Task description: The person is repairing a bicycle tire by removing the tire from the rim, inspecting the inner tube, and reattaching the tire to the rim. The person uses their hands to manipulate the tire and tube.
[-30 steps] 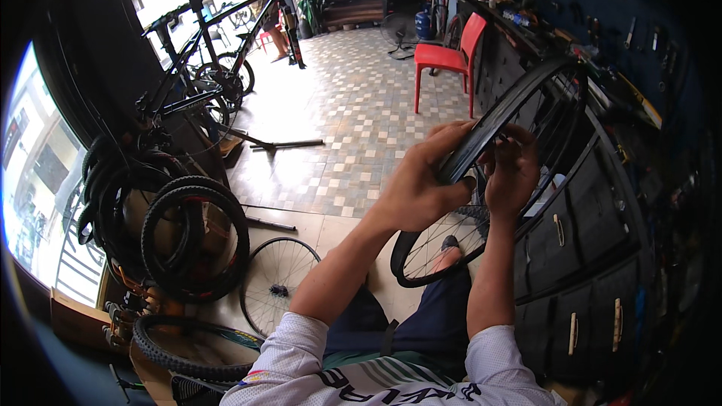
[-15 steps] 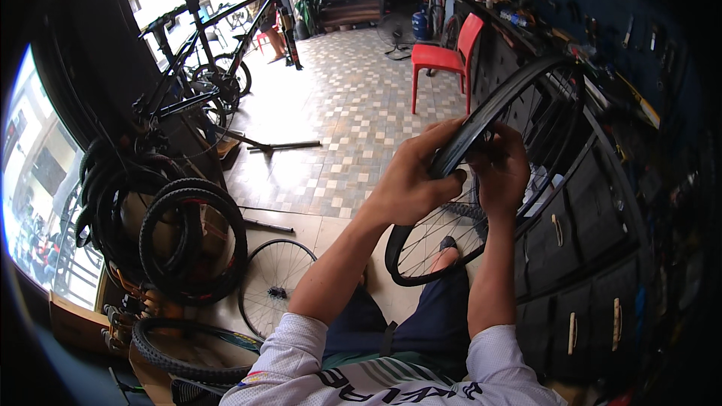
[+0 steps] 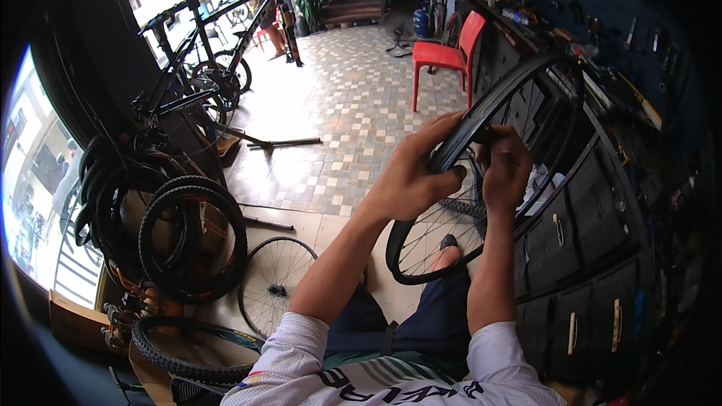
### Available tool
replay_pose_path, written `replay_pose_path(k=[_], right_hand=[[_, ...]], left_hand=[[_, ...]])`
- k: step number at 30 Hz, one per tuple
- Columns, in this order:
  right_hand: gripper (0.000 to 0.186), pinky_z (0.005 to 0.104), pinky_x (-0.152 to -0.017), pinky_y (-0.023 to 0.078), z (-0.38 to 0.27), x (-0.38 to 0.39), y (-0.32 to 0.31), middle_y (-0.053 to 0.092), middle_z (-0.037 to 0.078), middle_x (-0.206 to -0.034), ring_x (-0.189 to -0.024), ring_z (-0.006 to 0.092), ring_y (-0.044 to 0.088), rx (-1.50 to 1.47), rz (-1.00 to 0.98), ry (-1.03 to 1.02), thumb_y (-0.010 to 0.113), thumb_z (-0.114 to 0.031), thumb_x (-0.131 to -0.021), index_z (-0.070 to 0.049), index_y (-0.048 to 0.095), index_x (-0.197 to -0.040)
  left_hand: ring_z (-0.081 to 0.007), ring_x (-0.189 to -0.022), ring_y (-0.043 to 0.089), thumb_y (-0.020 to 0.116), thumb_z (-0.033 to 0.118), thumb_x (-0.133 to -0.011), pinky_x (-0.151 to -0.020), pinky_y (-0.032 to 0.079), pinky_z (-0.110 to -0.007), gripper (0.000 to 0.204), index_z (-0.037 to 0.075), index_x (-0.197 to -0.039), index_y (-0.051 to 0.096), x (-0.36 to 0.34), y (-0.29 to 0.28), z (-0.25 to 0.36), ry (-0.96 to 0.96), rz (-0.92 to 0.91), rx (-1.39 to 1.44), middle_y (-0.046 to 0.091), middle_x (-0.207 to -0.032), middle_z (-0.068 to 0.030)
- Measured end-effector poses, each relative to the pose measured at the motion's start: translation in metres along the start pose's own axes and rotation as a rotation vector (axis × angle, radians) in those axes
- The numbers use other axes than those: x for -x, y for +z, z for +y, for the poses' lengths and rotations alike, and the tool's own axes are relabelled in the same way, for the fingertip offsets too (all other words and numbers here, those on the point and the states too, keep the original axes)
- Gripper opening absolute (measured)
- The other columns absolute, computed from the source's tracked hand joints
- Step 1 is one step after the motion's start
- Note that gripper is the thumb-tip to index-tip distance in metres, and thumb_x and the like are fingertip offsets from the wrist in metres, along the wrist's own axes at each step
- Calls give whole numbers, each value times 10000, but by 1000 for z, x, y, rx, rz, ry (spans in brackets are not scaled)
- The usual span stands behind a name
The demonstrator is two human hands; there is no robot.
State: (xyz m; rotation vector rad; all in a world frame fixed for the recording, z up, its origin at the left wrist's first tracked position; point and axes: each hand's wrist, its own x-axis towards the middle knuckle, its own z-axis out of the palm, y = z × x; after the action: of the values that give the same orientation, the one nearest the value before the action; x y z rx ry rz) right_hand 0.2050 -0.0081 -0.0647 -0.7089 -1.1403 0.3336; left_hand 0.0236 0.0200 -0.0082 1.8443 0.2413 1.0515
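Note:
I hold up a black bicycle wheel (image 3: 494, 104), tilted, its upper part leaning away to the right and its lower edge near my knees. Thin spokes show inside the rim. My left hand (image 3: 423, 174) is closed round the near left side of the rim, thumb on the inner face and fingers over the outside. On the inner side of the rim, my right hand (image 3: 505, 171) has its fingers bent and pinched together near the rim's inner edge. Whatever is between those fingertips is too small and dark to make out.
To the left are a bicycle frame (image 3: 201, 34) on a stand, stacked tyres (image 3: 147, 237) and a bare wheel (image 3: 242, 286) on the floor. A red chair (image 3: 444, 55) stands ahead. Along the right run dark drawers (image 3: 575, 271) and a tool-covered bench. A person (image 3: 259, 0) is far off.
My right hand has shifted slightly right, its fingers curling more tightly and drawing a little off the rim. The left hand and the wheel stay nearly in place.

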Motion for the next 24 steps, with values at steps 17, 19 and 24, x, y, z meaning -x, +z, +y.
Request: replay_pose_path(k=[17,19,24], right_hand=[[150,221,-607,434,2,-1,-3,641,11,-804,-694,62,580,-18,38,52,657,-174,-1001,-36,627,-1051],[176,225,-626,441,1,2,-3,661,14,-839,-715,62,584,66,-14,-16,677,-183,-989,-39,635,-1079],[298,217,-648,436,-13,10,8,702,33,-887,-781,53,607,75,-6,-119,692,-160,-973,-59,587,-1233]], left_hand=[[-85,-962,542,614,-90,-761,-716,469,-224,693,-92,-1437,460,1,4,4,40,0,-21,545,-1184,-61],[-80,-948,545,619,-96,-763,-707,469,-223,694,-92,-1438,458,2,4,3,15,3,-10,544,-1193,-65],[-69,-920,554,621,-100,-775,-693,470,-215,684,-93,-1439,458,4,6,3,-60,17,59,543,-1209,-78]])
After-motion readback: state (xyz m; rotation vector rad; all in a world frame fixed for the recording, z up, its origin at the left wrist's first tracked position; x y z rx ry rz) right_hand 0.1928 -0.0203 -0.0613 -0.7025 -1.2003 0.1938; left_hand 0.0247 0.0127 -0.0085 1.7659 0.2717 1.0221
